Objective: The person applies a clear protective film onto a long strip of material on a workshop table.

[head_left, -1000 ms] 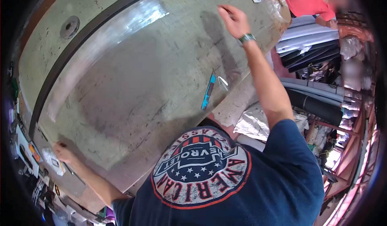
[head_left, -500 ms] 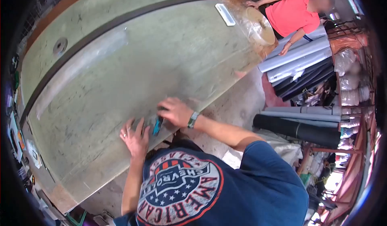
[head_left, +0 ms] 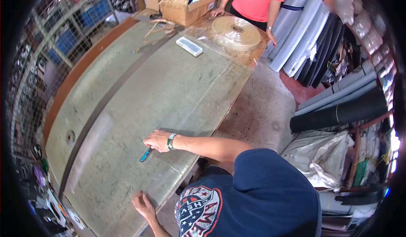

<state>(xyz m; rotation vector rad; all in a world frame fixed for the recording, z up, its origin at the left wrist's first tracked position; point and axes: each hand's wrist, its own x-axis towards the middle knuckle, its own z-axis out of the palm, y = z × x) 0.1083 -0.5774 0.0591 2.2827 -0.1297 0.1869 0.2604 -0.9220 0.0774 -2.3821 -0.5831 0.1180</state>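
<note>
My right hand (head_left: 157, 140), with a watch at the wrist, is closed round the end of a teal and black tool (head_left: 146, 154) over the green worktable (head_left: 169, 89). The tool's teal end points down and to the left. Nearer the table's front edge, my left hand (head_left: 144, 205) is at the tabletop, slightly blurred. Its fingers are curled and smeared, so whether they are apart cannot be made out. No object shows in it.
A white rectangular case (head_left: 189, 46) lies near the far end, beside a large roll (head_left: 236, 31) and a cardboard box (head_left: 188, 9). A person in a pink shirt (head_left: 258, 2) stands there. Fabric rolls (head_left: 296, 30) lean at the right.
The view has turned, bringing the box and far end further in. My hands have moved apart, with my right hand still on the tool. The person's hand now rests lower by the table edge.
</note>
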